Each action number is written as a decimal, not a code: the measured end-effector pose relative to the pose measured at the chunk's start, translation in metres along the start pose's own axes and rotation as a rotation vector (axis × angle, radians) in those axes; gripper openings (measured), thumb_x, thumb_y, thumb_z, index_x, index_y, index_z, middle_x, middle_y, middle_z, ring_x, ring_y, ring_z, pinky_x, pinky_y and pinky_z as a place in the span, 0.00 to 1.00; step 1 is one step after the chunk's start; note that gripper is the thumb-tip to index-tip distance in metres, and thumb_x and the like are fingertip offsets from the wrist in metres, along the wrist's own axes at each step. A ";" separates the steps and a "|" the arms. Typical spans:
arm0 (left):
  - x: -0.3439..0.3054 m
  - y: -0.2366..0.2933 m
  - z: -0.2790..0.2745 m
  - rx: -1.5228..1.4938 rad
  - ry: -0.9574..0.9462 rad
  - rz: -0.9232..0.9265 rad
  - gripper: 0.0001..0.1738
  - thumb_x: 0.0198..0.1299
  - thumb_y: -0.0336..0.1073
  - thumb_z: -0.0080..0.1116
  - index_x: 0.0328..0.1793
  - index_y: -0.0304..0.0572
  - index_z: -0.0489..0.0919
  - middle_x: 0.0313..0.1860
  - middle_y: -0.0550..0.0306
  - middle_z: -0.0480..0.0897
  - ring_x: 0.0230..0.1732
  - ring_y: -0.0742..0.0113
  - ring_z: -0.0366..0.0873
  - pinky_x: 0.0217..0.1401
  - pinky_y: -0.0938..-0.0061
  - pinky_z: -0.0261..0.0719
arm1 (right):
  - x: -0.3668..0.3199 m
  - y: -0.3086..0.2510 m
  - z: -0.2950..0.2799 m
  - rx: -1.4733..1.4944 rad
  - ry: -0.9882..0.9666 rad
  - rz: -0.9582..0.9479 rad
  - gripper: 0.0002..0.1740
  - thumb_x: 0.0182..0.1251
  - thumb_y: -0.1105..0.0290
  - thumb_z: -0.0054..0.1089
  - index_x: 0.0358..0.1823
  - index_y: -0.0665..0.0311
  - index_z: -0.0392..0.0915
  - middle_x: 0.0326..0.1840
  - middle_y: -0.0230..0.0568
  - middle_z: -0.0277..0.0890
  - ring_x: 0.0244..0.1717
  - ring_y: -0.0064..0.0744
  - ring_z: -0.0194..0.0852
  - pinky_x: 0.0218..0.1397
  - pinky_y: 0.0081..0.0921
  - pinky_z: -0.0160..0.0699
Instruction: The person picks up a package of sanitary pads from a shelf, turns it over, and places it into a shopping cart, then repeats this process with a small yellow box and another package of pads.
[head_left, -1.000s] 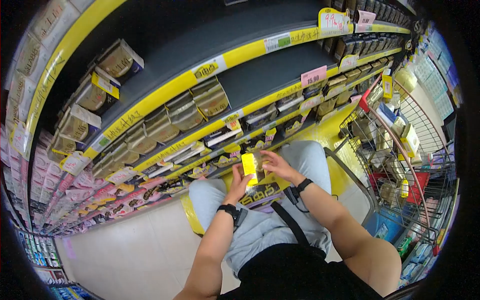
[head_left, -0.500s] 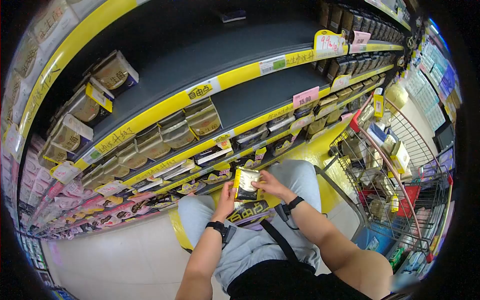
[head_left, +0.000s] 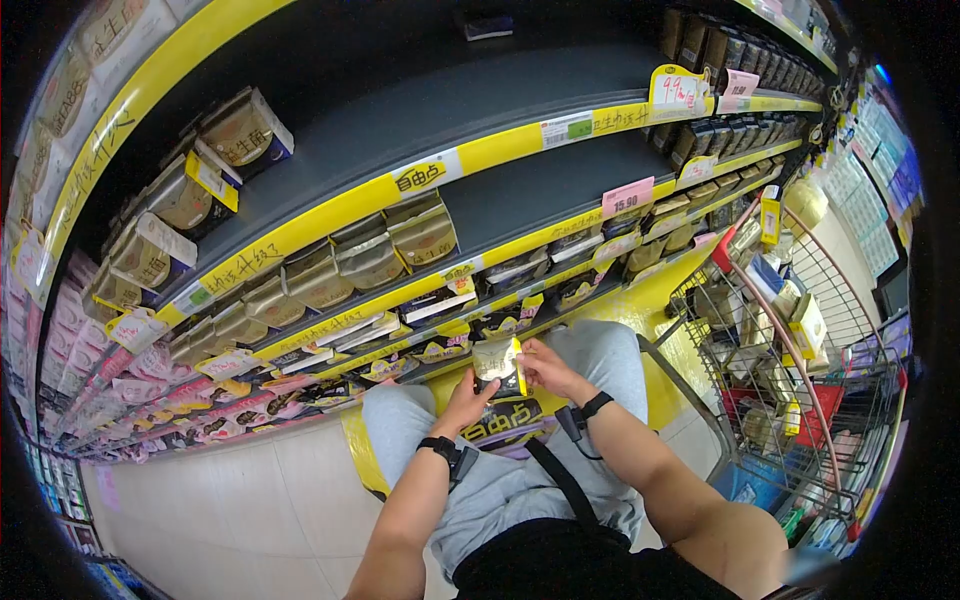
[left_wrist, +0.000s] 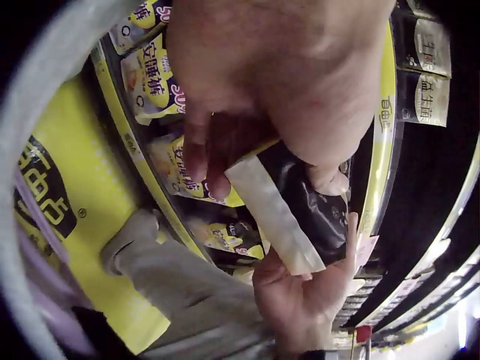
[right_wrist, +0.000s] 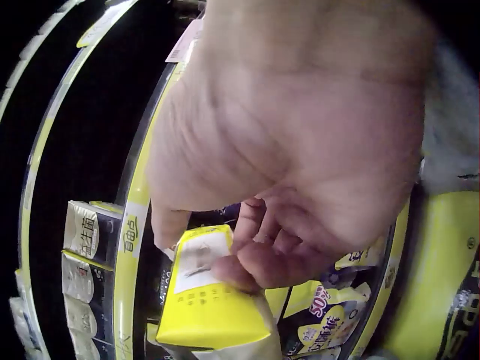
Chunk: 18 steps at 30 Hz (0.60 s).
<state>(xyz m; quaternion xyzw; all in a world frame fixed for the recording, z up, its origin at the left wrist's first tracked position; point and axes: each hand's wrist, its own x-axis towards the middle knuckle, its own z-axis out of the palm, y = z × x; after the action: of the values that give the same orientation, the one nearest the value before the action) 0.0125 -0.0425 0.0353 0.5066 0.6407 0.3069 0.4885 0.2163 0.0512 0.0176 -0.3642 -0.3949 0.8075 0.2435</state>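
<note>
A gold and black pack of sanitary pads (head_left: 494,364) is held between both hands above the lap in the head view. My left hand (head_left: 466,404) grips its left side and lower edge, the thumb over the dark lower front. On the opposite side my right hand (head_left: 549,370) holds the pack by its yellow end. That yellow end panel (right_wrist: 214,319), with a white label, shows below the curled fingers in the right wrist view. A pale side and a glossy black face (left_wrist: 319,217) of the pack appear between the two hands in the left wrist view.
Ahead stand shelves with yellow edge strips (head_left: 420,178), holding a row of gold packs (head_left: 370,258). Pink price cards (head_left: 627,198) hang from them. A wire shopping cart (head_left: 775,345) loaded with packs stands at the right. The person sits on a yellow printed surface (head_left: 665,290).
The pack has been turned in the hands: its yellow side faced up at first, then lay at the left, and now lies at the right. Both hands have shifted their hold.
</note>
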 end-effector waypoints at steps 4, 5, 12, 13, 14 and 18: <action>-0.001 -0.006 0.000 0.039 0.001 0.063 0.25 0.69 0.44 0.54 0.65 0.34 0.70 0.58 0.43 0.79 0.59 0.53 0.76 0.63 0.64 0.71 | 0.000 0.000 -0.004 -0.001 -0.021 0.022 0.18 0.69 0.54 0.63 0.47 0.57 0.68 0.33 0.25 0.70 0.27 0.14 0.64 0.26 0.16 0.57; -0.004 0.001 -0.001 0.061 0.010 0.059 0.24 0.69 0.44 0.54 0.64 0.33 0.71 0.57 0.43 0.80 0.59 0.53 0.76 0.63 0.63 0.71 | 0.002 0.002 -0.004 -0.052 -0.006 0.031 0.19 0.69 0.55 0.62 0.50 0.58 0.68 0.34 0.26 0.72 0.29 0.15 0.66 0.27 0.16 0.60; -0.006 0.005 -0.001 -0.254 -0.103 -0.018 0.37 0.58 0.39 0.68 0.69 0.35 0.64 0.62 0.45 0.75 0.61 0.55 0.75 0.65 0.65 0.72 | 0.007 0.013 -0.007 -0.312 -0.050 0.056 0.34 0.68 0.50 0.62 0.68 0.62 0.64 0.49 0.33 0.75 0.42 0.18 0.70 0.39 0.18 0.70; -0.007 0.008 -0.003 -0.172 -0.109 0.031 0.41 0.55 0.40 0.71 0.70 0.35 0.61 0.63 0.46 0.73 0.62 0.56 0.74 0.67 0.65 0.70 | 0.007 0.014 -0.008 -0.341 -0.105 0.054 0.36 0.68 0.49 0.62 0.69 0.63 0.63 0.52 0.33 0.75 0.44 0.19 0.70 0.40 0.19 0.70; -0.008 0.011 -0.005 -0.089 -0.116 0.079 0.46 0.52 0.40 0.75 0.72 0.34 0.59 0.65 0.47 0.72 0.63 0.56 0.72 0.69 0.66 0.69 | 0.007 0.015 -0.008 -0.377 -0.128 0.055 0.36 0.68 0.50 0.62 0.69 0.64 0.63 0.53 0.34 0.75 0.45 0.20 0.70 0.41 0.19 0.71; -0.006 0.006 0.000 -0.148 -0.129 0.143 0.56 0.44 0.43 0.79 0.73 0.31 0.54 0.66 0.43 0.69 0.69 0.57 0.67 0.73 0.66 0.62 | 0.006 0.020 -0.008 -0.448 -0.193 0.037 0.40 0.66 0.48 0.63 0.70 0.66 0.62 0.59 0.41 0.73 0.50 0.27 0.72 0.46 0.24 0.74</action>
<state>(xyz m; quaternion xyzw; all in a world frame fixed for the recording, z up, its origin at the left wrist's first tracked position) 0.0144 -0.0459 0.0427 0.5323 0.5458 0.3544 0.5415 0.2170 0.0478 -0.0044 -0.3374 -0.5787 0.7353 0.1029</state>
